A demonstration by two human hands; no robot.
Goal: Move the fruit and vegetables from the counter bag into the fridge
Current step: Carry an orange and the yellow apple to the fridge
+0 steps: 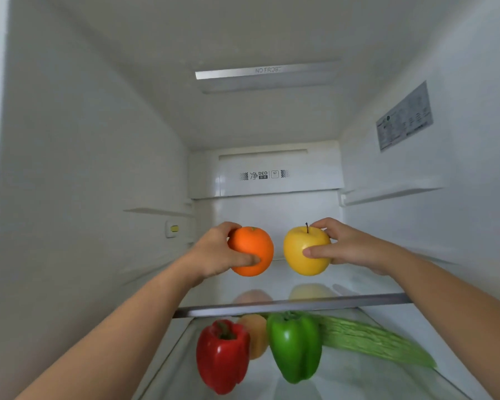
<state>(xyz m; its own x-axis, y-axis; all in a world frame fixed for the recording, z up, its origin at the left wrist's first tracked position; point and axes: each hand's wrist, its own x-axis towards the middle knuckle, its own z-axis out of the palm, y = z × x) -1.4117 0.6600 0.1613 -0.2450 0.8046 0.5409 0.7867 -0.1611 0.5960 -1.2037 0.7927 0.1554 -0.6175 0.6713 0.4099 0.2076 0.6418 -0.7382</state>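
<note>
Both my arms reach into the open fridge. My left hand point(217, 252) grips an orange point(253, 246), and my right hand point(347, 246) grips a yellow apple point(302, 249) with a dark stem. Both fruits hang side by side just above the upper glass shelf point(292, 306), which mirrors them faintly. On the shelf below lie a red bell pepper point(221, 355), a green bell pepper point(295, 345), a pale orange fruit point(256, 333) half hidden behind the peppers, and a long ridged green vegetable point(370, 342).
White fridge walls close in on the left point(84, 168) and right point(459, 183). A vent panel with printed marks point(264, 174) is on the back wall. A label sticker point(404, 116) is on the right wall. A small switch point(172, 228) sits on the left wall.
</note>
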